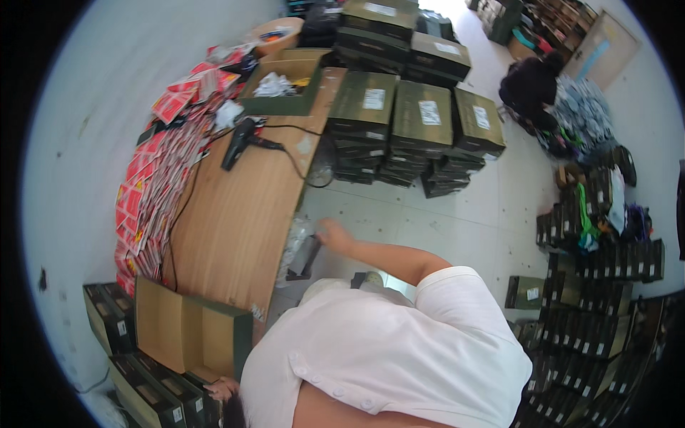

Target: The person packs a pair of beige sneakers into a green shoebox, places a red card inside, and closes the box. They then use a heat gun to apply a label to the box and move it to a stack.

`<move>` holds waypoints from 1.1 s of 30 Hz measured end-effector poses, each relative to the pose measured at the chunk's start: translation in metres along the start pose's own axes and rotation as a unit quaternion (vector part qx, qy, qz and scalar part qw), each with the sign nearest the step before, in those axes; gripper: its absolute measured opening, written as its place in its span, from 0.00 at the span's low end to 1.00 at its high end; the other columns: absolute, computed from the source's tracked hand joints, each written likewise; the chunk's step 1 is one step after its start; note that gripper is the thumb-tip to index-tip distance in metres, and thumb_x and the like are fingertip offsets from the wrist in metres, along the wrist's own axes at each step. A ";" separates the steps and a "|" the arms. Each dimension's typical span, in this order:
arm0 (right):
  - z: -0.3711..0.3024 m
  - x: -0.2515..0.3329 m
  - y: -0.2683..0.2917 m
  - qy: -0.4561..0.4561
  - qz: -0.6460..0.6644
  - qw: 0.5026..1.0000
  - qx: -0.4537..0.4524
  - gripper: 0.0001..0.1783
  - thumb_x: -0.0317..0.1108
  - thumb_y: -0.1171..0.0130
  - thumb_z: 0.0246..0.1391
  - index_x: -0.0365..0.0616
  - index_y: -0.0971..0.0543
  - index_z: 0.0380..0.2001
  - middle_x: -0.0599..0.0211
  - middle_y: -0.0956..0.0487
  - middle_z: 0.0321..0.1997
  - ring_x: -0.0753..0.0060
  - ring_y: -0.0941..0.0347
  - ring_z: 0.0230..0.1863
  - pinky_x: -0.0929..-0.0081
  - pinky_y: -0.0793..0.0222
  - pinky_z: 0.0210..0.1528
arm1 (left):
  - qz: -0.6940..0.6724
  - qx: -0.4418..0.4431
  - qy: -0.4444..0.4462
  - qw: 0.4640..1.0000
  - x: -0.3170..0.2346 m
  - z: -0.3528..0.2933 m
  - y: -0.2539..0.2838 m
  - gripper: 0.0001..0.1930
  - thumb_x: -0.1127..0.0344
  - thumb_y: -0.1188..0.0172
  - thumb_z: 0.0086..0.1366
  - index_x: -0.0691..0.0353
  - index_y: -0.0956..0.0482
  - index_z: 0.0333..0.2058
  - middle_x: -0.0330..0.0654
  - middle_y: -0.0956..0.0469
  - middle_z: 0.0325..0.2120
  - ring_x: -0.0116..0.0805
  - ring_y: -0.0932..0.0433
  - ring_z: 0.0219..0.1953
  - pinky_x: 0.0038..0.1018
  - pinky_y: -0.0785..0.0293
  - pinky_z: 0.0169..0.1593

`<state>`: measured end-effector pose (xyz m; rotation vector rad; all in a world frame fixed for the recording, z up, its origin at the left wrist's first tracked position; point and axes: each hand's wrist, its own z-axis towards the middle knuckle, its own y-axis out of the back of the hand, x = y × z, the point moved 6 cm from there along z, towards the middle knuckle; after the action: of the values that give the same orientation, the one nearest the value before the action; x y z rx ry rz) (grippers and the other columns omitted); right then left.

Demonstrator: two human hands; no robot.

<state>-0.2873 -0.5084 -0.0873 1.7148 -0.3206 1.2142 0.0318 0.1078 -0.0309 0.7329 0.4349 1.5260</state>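
Low at the left, my left hand (222,389) is at the near edge of an opened shoe box (217,339), fingers bent over that edge. The box is dark green outside and plain brown inside, its lid folded back to the left; nothing shows inside it. My right hand (335,237) reaches past the right edge of the wooden table (228,221), fingers slightly apart, holding nothing visible. Just below that hand, clear plastic wrapping (296,246) and a grey box-like thing (305,258) sit beside the table, partly hidden.
A black hair dryer (246,143) with its cord lies on the table. Red-and-white packets (153,192) are piled along the wall. An open box (282,103) holds crumpled paper. Stacked shoe boxes (421,114) stand beyond; more boxes (578,307) line the right. A person (531,89) crouches far right.
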 end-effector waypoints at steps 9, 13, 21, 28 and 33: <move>-0.160 -0.264 0.202 -0.379 0.058 0.913 -0.138 0.37 0.55 0.43 0.56 0.30 0.28 0.56 0.37 0.26 0.57 0.43 0.30 0.61 0.58 0.34 0.62 | -0.429 0.293 -0.233 0.822 -0.389 -0.047 0.145 0.30 0.64 0.42 0.62 0.68 0.36 0.61 0.61 0.31 0.56 0.58 0.34 0.59 0.47 0.37 0.60; -0.194 -0.348 0.225 -0.471 0.237 0.824 -0.208 0.41 0.61 0.47 0.58 0.35 0.32 0.60 0.44 0.26 0.59 0.47 0.31 0.61 0.56 0.34 0.59 | -0.594 0.451 -0.304 0.592 -0.515 -0.081 0.200 0.26 0.69 0.46 0.65 0.68 0.35 0.61 0.57 0.31 0.57 0.52 0.32 0.60 0.40 0.36 0.61; -0.167 -0.386 0.303 -0.437 0.581 0.613 -0.307 0.53 0.71 0.52 0.56 0.48 0.52 0.73 0.51 0.43 0.73 0.42 0.42 0.69 0.49 0.39 0.64 | -0.525 0.636 -0.377 0.422 -0.670 -0.145 0.253 0.21 0.69 0.46 0.67 0.64 0.30 0.58 0.52 0.23 0.51 0.44 0.22 0.52 0.33 0.27 0.55; -0.072 -0.424 0.423 -0.372 0.621 0.594 -0.350 0.64 0.73 0.43 0.48 0.50 0.62 0.74 0.48 0.53 0.76 0.40 0.51 0.73 0.46 0.50 0.70 | -0.432 0.699 -0.457 0.340 -0.827 -0.210 0.324 0.20 0.67 0.46 0.68 0.61 0.30 0.58 0.51 0.24 0.53 0.43 0.22 0.52 0.33 0.26 0.55; -0.005 -0.469 0.490 -0.371 0.633 0.559 -0.388 0.69 0.72 0.35 0.41 0.58 0.64 0.74 0.49 0.61 0.78 0.39 0.67 0.77 0.37 0.66 0.72 | -0.448 0.691 -0.468 0.320 -0.922 -0.192 0.389 0.20 0.67 0.48 0.69 0.62 0.30 0.59 0.52 0.24 0.53 0.42 0.23 0.54 0.34 0.27 0.56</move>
<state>-0.8381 -0.8864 -0.2051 0.8657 -2.5236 0.7744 -0.4130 -0.8076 -0.0804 1.9836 0.9401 -0.9110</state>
